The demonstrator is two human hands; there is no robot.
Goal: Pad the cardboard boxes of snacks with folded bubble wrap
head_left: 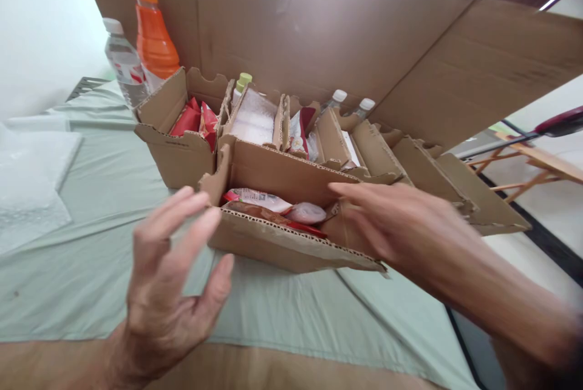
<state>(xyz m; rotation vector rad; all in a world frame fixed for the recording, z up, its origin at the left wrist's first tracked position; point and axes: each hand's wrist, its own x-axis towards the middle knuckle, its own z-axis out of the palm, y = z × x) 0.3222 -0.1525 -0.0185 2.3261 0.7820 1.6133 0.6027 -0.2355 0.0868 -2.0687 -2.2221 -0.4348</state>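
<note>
A long open cardboard box [291,248] lies crosswise in front of a row of other boxes. Inside it are a white and red packet [259,199], a brown-red packet [268,216] and a clear-wrapped pale item [306,213]. My left hand [175,280] is just off the box's left front corner, fingers spread, holding nothing. Over the box's right end is my right hand [387,211], blurred; its fingers reach across the rim and are partly hidden, so what they touch is unclear.
Behind stand cardboard boxes with red packets [195,119], bubble wrap [255,116] and other goods. An orange bottle [155,41] and a clear bottle [125,65] are at the back left. A large cardboard panel [291,31] rises behind. Plastic wrap [31,177] lies on the green cloth [113,195].
</note>
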